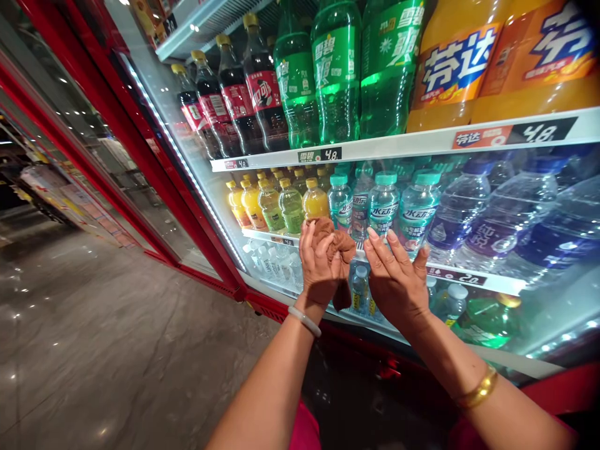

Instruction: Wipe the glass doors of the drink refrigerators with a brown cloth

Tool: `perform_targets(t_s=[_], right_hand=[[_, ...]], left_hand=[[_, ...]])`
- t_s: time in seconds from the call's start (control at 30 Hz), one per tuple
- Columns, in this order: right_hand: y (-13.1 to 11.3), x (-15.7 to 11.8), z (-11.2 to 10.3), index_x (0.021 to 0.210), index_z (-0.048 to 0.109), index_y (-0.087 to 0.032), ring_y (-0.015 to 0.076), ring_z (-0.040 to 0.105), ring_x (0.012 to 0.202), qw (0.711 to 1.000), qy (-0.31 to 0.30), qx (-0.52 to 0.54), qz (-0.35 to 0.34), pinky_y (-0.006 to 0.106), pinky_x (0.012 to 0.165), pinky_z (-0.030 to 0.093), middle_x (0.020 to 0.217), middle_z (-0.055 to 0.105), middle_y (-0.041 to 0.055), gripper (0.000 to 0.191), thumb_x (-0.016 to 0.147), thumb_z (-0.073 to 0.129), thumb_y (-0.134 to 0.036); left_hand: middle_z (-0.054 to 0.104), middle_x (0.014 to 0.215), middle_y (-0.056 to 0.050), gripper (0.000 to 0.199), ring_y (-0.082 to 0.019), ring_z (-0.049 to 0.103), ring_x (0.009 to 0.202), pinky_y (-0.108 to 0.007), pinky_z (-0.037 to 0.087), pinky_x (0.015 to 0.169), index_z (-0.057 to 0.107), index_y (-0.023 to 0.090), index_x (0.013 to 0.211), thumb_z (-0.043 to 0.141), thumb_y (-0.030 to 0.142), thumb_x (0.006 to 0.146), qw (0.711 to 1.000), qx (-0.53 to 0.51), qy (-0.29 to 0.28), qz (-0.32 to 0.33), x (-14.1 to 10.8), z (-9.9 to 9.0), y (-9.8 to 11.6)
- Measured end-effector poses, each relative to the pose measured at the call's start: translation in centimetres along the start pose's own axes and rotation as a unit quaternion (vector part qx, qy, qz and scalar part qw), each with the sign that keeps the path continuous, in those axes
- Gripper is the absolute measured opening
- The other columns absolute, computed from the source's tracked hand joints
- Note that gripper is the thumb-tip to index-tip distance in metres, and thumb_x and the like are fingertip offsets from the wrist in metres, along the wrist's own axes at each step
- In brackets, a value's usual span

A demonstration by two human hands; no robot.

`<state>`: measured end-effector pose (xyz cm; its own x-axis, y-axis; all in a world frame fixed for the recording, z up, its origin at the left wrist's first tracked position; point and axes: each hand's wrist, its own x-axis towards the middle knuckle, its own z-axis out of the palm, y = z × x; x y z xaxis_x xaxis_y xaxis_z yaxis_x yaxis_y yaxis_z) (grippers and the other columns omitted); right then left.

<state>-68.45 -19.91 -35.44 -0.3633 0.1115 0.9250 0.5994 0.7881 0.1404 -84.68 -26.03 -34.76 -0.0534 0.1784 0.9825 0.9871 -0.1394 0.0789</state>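
Observation:
My left hand [319, 262] is closed around a crumpled brown cloth [335, 240], part of which hangs down below the fingers. It is raised before the middle shelf of a lit drinks fridge, near a yellow drink bottle [315, 201]. To its right, my right hand [396, 275] holds nothing, with its fingers stretched out and slightly apart. Teal-capped bottles [384, 203] stand on the shelf behind those fingertips. Whether either hand touches the shelf edge or glass in front cannot be made out.
Cola bottles [262, 87], green soda bottles [335, 75] and orange soda bottles [450, 69] fill the upper shelf [403, 147]. Water bottles [501, 212] stand at the right. A red door frame [154, 169] runs down the left beside the grey floor [112, 350].

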Motion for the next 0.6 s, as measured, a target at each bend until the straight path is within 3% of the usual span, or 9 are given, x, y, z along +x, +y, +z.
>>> perform_targets(t_s=[0.07,0.17,0.3,0.4,0.47,0.6], right_hand=[[0.0,0.0,0.0,0.163,0.038,-0.019,0.0196,0.020,0.164,1.000,0.005,0.008,-0.003,0.053,0.135,-0.009,0.162,0.050,0.0073,0.065,0.099,0.053,-0.013],[-0.2,0.1,0.0,0.163,0.038,-0.018,0.0182,0.021,0.164,1.000,0.018,0.023,-0.001,0.054,0.135,-0.008,0.159,0.054,0.0084,0.064,0.100,0.052,-0.013],[-0.5,0.4,-0.2,0.161,0.040,-0.015,0.0178,0.016,0.165,1.000,0.005,0.008,-0.002,0.056,0.135,-0.009,0.158,0.055,0.0082,0.064,0.099,0.052,-0.009],[-0.7,0.5,-0.3,0.160,0.042,-0.015,0.0177,0.013,0.166,1.000,-0.008,-0.007,-0.008,0.056,0.134,-0.012,0.159,0.054,0.0071,0.062,0.099,0.053,-0.010],[-0.9,0.6,-0.3,0.160,0.042,-0.014,0.0181,0.013,0.166,1.000,-0.007,-0.004,-0.007,0.058,0.134,-0.011,0.159,0.054,0.0080,0.061,0.100,0.053,-0.012],[-1.3,0.6,0.1,0.161,0.040,-0.016,0.0163,0.020,0.164,0.999,0.004,0.034,0.001,0.053,0.134,-0.012,0.157,0.056,0.0083,0.060,0.102,0.049,-0.015]], left_hand=[[0.035,0.169,-0.018,0.038,-0.034,0.026,0.163,-0.063,0.038,0.126,0.052,0.022,0.141,0.054,0.024,0.103,1.000,-0.016,-0.015,0.001,-1.3,0.6,1.0],[0.038,0.168,-0.016,0.035,-0.036,0.026,0.163,-0.061,0.039,0.127,0.058,0.022,0.135,0.060,0.025,0.100,0.996,-0.035,-0.050,0.059,-2.4,1.2,1.9],[0.036,0.170,-0.010,0.031,-0.033,0.028,0.163,-0.058,0.039,0.128,0.061,0.024,0.125,0.062,0.016,0.095,0.991,-0.032,-0.059,0.118,-0.6,0.3,-0.1],[0.031,0.173,-0.010,0.038,-0.033,0.027,0.163,-0.063,0.039,0.127,0.058,0.025,0.127,0.057,0.010,0.093,0.996,-0.010,-0.039,0.074,0.3,-0.5,-1.1],[0.031,0.173,-0.011,0.035,-0.035,0.026,0.164,-0.065,0.040,0.125,0.058,0.026,0.128,0.056,0.015,0.095,0.998,0.000,-0.041,0.042,-0.4,-0.5,-0.6],[0.047,0.164,-0.013,0.039,-0.035,0.029,0.163,-0.067,0.034,0.128,0.058,0.027,0.134,0.061,0.028,0.095,0.991,-0.019,-0.132,0.026,-3.2,0.3,1.5]])
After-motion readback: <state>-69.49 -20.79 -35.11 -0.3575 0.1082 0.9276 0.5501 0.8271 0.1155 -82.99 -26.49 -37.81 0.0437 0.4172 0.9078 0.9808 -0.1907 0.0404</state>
